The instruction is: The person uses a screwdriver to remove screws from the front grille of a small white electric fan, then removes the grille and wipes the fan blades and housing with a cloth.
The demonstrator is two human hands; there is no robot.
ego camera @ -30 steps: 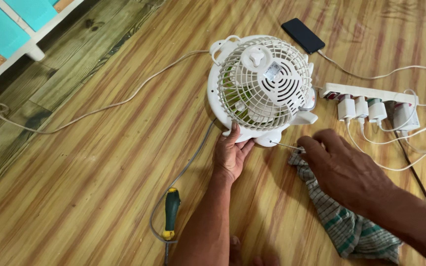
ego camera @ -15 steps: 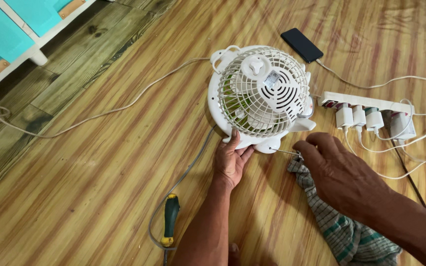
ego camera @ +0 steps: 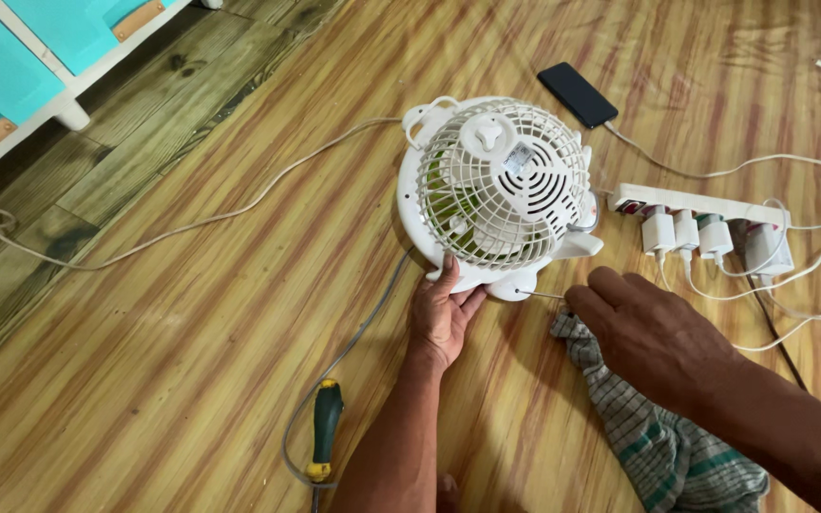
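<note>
Hands (ego camera: pixel 444 309) steady white fan (ego camera: pixel 498 185) (screwdriver (ego camera: pixel 323 426) aside).

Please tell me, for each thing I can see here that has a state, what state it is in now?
White fan: lying on the floor, grille up, blades not spinning.
Left hand: flat against the fan's rim.
Right hand: fingers closed on a thin screwdriver, tip at the fan's base.
Green-handled screwdriver: lying unused.
Checked cloth: crumpled.
Phone: screen dark, cable attached.
Power strip: several chargers plugged in.
</note>
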